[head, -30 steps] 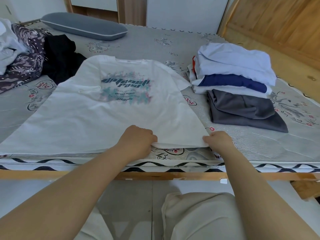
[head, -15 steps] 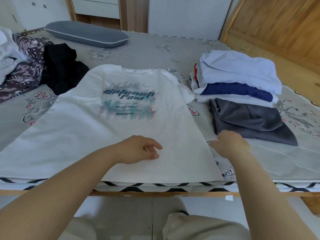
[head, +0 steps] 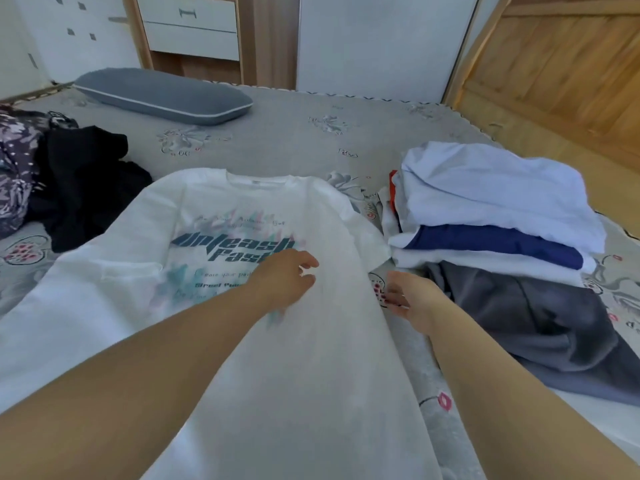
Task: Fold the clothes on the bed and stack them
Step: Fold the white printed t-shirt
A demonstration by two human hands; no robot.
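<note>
White printed T-shirt [head: 221, 306] lying flat, front up, on the bed [head: 294, 140], left hand [head: 282, 284] over its print with fingers loosely spread, right hand [head: 408, 299] relaxed at its right edge holding nothing, folded stack [head: 491, 216] just beside to the right.

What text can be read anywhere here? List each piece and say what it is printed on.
"Unleash": large dark teal letters on the chest of the white T-shirt.
"Fast": second large line beneath it; its end is hidden by the left hand.
Small lines above and below the big print: too blurred to read.
Neck label inside the T-shirt's collar: too small to read.
Folded stack and the bed cover: no readable text.
</note>
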